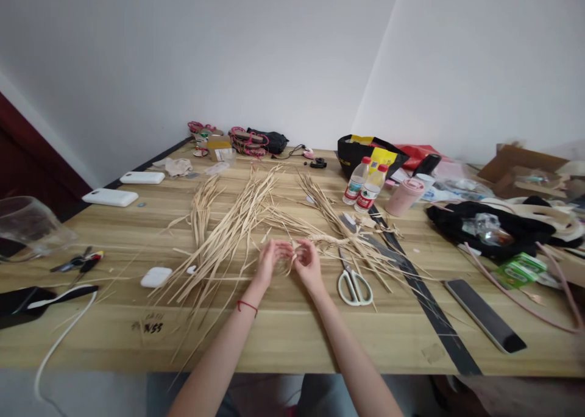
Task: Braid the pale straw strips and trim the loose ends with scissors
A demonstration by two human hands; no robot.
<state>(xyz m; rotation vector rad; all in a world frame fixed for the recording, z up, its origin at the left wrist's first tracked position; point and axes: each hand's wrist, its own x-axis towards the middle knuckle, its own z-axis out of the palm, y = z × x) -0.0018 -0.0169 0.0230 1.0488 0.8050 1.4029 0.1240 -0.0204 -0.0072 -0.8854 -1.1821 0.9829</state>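
1. While your left hand [270,260] and right hand [308,263] nearly meet, their fingertips appear to pinch a strand [294,256] between them, presumably steadying it from both sides; exact contact is unclear.
2. Straw [235,222] fans across the table [292,344] beyond and beside your hands, seemingly for access.
3. Scissors [350,275] lie beside your right hand, handles toward you, likely for easy reach.
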